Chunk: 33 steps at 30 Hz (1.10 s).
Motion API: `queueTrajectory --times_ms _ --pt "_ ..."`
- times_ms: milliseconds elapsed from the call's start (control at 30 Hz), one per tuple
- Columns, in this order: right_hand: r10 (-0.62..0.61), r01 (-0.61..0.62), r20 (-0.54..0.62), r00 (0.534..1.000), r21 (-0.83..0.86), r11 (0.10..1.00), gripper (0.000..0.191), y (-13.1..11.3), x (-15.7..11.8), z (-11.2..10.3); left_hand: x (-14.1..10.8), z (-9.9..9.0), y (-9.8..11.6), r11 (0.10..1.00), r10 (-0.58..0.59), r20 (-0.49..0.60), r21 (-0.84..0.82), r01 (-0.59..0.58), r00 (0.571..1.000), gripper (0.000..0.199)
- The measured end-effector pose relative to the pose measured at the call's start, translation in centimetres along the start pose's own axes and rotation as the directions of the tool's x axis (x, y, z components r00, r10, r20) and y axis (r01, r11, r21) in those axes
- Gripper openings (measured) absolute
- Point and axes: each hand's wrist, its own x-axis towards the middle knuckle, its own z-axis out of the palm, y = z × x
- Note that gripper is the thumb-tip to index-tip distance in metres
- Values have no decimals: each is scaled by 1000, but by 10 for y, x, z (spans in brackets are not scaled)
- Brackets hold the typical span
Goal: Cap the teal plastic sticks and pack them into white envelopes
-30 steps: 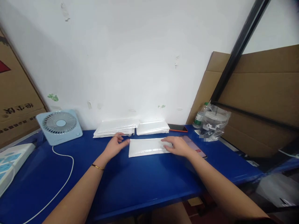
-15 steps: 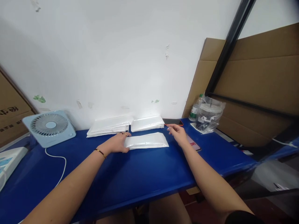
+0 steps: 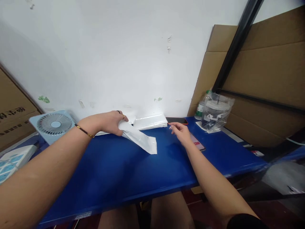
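White padded envelope (image 3: 143, 141), mid-frame, slants down right over the table (image 3: 133, 178). Left hand (image 3: 108, 123) grips its upper-left end, thumb underneath, probably so one hand can carry it, far end hanging free. Right hand (image 3: 182, 132), right of centre, half-curled, fingertips near together; can't tell if pinching anything. Envelope stack (image 3: 151, 121) sits by the wall (image 3: 133, 63), likely out of the way.

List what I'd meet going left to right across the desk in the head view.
White power strip, light-blue fan, left hand, white envelope it grips, right hand, bagged container.
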Motion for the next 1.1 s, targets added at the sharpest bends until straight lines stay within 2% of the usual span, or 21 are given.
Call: queueTrajectory --times_ms 467,767,967,1100 --pt "7 -6 36 999 -12 1000 35 0 0 1 -14 -38 11 999 35 -126 33 -31 991 78" --pt "6 -4 66 998 -35 999 34 -3 -3 4 -20 -46 -6 995 -55 -125 -88 44 991 78" --pt "14 -10 87 996 -44 999 34 -4 -4 3 -40 -56 0 999 -38 -184 -34 32 982 73" --pt "9 -5 103 995 -39 999 33 0 -3 4 -56 -54 -8 999 -38 -205 5 40 978 71"
